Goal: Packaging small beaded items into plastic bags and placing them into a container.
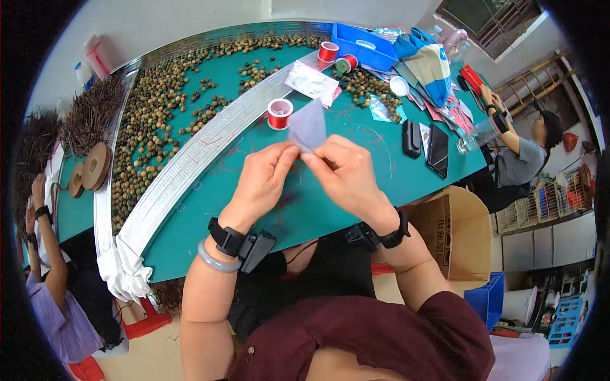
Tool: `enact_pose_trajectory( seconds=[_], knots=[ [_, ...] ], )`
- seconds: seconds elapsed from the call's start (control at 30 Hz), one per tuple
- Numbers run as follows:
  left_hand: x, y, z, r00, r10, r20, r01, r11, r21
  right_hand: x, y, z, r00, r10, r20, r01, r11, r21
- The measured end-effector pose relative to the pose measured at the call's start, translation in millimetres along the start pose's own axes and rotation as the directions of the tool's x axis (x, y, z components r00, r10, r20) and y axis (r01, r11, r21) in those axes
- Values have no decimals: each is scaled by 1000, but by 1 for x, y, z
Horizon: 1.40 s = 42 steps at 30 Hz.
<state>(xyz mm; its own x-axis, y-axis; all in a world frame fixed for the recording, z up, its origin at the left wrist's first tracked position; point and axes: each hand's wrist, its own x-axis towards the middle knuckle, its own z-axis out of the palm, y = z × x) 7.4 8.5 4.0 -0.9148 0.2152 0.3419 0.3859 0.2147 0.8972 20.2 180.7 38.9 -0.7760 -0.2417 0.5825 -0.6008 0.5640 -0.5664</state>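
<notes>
Over the green tabletop, both hands meet at the lower edge of a small pale translucent bag (309,126). My left hand (264,174) pinches its lower left part between thumb and fingers. My right hand (345,173) pinches the lower right corner, fingers curled in. The bag stands upward from the fingertips; I cannot make out anything inside it. Just beyond my left hand is a spool of red thread (279,120). Past the bag lies a white packet (311,80) with a pink edge.
Many round beads (143,136) lie behind a curved white metal strip (190,151). A blue tray (365,46), a phone (438,151) and a dark case (412,138) are at right. A cardboard box (470,228) stands beside the table. Other people work at both sides.
</notes>
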Motion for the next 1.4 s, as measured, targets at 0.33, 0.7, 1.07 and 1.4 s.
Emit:
enact_pose_trajectory(
  seconds=[0.33, 0.7, 1.07, 1.4],
  knots=[
    [-4, 9, -6, 995, 79, 66, -79, 997, 5, -11, -9, -4, 1000, 22, -9, -22, 1000, -5],
    [-3, 3, 0, 997, 65, 34, -67, 996, 59, -18, -3, 6, 999, 45, -15, -45, 999, 25],
    [-5, 5, 1, 976, 203, 84, -217, 952, 218, -18, -6, 4, 982, -131, -135, 106, 978, -182],
    [-7, 12, -4, 970, 191, 153, -220, 954, 204, -13, -17, -2, 965, -259, 43, 259, 916, -307]
  ],
)
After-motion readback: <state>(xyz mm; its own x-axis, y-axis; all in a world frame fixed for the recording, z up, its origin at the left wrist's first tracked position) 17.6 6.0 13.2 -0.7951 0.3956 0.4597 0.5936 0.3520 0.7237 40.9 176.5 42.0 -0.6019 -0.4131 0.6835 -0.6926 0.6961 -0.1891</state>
